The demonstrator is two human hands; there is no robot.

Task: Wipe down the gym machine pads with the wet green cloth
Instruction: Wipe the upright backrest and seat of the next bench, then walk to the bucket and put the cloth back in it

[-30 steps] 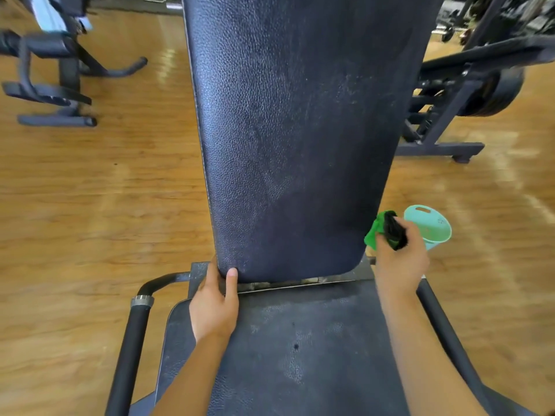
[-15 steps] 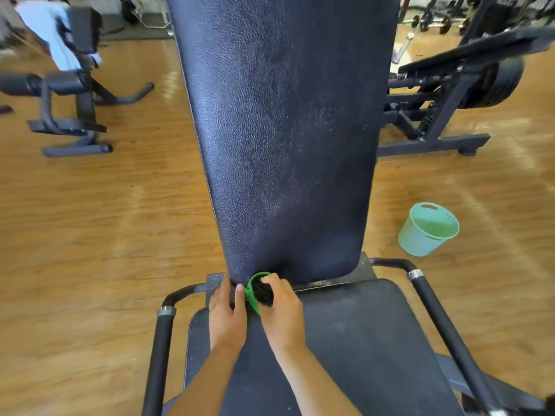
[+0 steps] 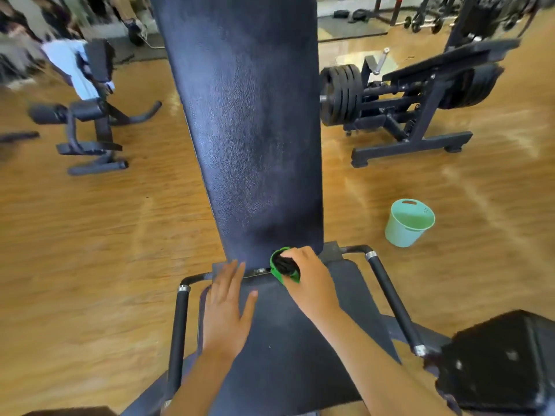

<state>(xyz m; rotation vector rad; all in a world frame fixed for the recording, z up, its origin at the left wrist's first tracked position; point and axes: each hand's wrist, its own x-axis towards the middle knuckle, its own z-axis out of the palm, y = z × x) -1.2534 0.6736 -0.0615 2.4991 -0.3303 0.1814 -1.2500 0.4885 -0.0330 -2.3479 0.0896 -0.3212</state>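
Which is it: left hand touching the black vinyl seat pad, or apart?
Touching. The head view shows the left hand lying flat, fingers straight, on the black vinyl seat pad, with no gap visible.

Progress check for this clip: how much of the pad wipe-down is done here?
Done: cannot confirm; the back pad shows a patchy sheen, but wet or dry is unclear. In hand: the right hand grips the green cloth at the back pad's bottom edge, by the seam with the seat pad; the left hand rests flat on it. Left: likely the seat pad itself.
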